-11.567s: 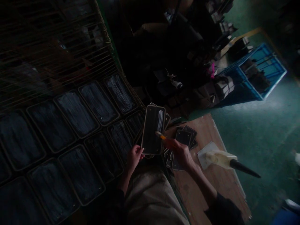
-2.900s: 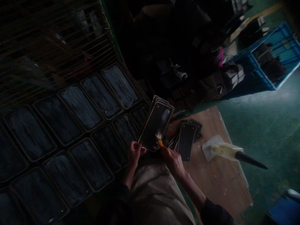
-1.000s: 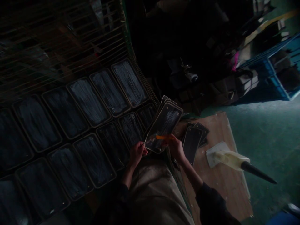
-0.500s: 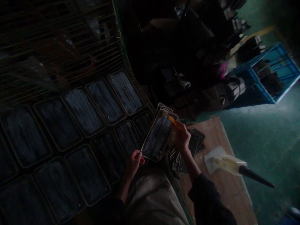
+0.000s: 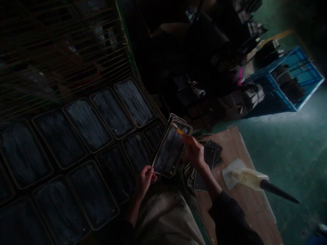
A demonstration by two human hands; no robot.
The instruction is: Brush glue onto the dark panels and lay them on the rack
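My left hand (image 5: pixel 145 177) pinches the lower left corner of a dark rectangular panel (image 5: pixel 170 149) with rounded corners and a pale rim. Streaks of a whitish coating cover its face. My right hand (image 5: pixel 195 151) is closed round the orange handle of a brush (image 5: pixel 180 131), whose tip touches the panel near its upper edge. Another panel edge shows just behind the held one. To the left, several similar streaked panels (image 5: pixel 88 124) lie in rows on a wire rack. The picture is very dark, so the brush's bristles are hard to make out.
A wooden board (image 5: pixel 230 143) at right carries a pile of dark panels (image 5: pixel 205 166) and a pale bottle with a long black nozzle (image 5: pixel 251 178). A blue crate (image 5: pixel 297 80) stands on the green floor beyond. Wire mesh (image 5: pixel 107 44) rises at upper left.
The brush tip and my right hand have moved slightly left across the panel's upper part. My left hand keeps its hold on the corner. The whole view has shifted a little.
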